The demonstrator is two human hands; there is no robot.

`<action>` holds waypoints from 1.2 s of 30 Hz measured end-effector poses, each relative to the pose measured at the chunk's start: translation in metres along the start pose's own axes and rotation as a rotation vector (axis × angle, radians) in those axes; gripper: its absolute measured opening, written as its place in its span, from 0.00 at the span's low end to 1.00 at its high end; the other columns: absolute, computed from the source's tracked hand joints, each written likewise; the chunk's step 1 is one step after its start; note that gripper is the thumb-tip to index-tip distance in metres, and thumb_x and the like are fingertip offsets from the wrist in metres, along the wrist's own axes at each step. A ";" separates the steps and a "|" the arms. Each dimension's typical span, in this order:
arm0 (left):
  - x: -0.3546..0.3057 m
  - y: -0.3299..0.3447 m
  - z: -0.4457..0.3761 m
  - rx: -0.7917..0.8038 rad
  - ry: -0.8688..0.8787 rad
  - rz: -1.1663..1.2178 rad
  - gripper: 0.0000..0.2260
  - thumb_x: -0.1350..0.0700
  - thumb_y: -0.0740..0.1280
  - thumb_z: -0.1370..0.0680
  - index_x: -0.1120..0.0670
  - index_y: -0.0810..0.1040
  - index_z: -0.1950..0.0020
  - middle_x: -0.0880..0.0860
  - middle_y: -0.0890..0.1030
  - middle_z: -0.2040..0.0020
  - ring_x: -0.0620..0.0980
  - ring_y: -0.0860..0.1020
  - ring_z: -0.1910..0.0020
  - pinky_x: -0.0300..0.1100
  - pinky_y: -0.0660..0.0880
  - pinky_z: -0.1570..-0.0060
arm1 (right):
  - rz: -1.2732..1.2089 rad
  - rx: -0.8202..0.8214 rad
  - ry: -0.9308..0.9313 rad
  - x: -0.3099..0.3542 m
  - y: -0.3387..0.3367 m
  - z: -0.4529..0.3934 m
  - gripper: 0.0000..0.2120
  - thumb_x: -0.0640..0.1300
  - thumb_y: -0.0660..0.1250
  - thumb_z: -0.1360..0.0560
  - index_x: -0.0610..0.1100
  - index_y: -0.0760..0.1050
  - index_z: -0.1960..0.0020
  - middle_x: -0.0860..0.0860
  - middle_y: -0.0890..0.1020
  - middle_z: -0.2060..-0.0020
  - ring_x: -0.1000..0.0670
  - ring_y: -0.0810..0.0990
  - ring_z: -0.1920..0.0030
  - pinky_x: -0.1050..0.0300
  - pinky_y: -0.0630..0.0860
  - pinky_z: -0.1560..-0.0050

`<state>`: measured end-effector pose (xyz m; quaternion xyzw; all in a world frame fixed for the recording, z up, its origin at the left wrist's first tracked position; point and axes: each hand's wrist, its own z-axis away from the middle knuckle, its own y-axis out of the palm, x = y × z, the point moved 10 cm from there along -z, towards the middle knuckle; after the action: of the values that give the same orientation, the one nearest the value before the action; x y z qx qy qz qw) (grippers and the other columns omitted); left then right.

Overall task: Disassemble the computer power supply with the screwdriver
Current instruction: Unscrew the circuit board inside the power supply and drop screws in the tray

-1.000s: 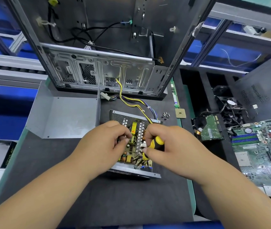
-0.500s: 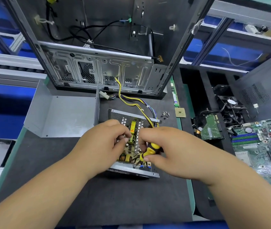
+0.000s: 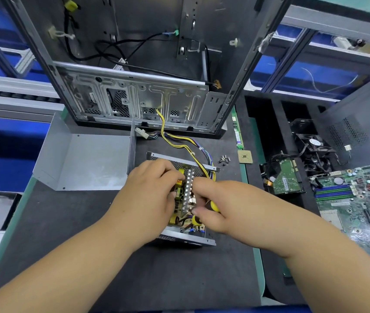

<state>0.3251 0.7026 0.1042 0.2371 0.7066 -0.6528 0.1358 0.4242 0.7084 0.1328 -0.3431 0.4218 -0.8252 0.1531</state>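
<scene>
Yellow-handled screwdriver (image 3: 213, 206) has sunk further into the curled right hand (image 3: 222, 206) over the last second, tilting lower. Power supply (image 3: 186, 238) sits open at frame centre; left hand (image 3: 150, 199) pinches its internals. Board removal appears underway.

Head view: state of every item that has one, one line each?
power supply: cover off, board exposed
cover: detached, lying left of supply
screwdriver: gripped by right hand, tip hidden
left hand: fingers curled on board parts
screws: loose on mat
computer case: open, upright
cable bundle: runs from supply into case
</scene>
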 end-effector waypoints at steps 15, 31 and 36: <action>0.003 0.005 0.000 0.044 -0.019 -0.042 0.15 0.60 0.67 0.26 0.49 0.79 0.41 0.45 0.74 0.43 0.51 0.69 0.41 0.47 0.68 0.41 | 0.133 -0.142 -0.081 0.015 -0.015 0.000 0.16 0.62 0.52 0.21 0.51 0.69 0.47 0.56 0.73 0.63 0.51 0.72 0.54 0.53 0.66 0.56; 0.003 0.005 0.000 0.049 -0.023 -0.041 0.15 0.61 0.67 0.25 0.50 0.80 0.39 0.46 0.74 0.42 0.52 0.69 0.39 0.47 0.68 0.40 | 0.106 -0.198 -0.050 0.005 -0.020 0.002 0.15 0.59 0.56 0.21 0.50 0.75 0.50 0.57 0.76 0.60 0.53 0.73 0.53 0.54 0.68 0.48; 0.003 0.003 0.000 0.046 -0.027 -0.030 0.14 0.62 0.68 0.25 0.51 0.80 0.41 0.46 0.75 0.43 0.52 0.69 0.40 0.48 0.69 0.41 | 0.014 -0.205 0.005 0.002 -0.020 0.000 0.10 0.57 0.60 0.20 0.53 0.73 0.47 0.55 0.77 0.61 0.55 0.73 0.58 0.55 0.70 0.56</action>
<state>0.3245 0.7027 0.1001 0.2209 0.6930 -0.6738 0.1302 0.4236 0.7195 0.1498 -0.3519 0.5069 -0.7774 0.1218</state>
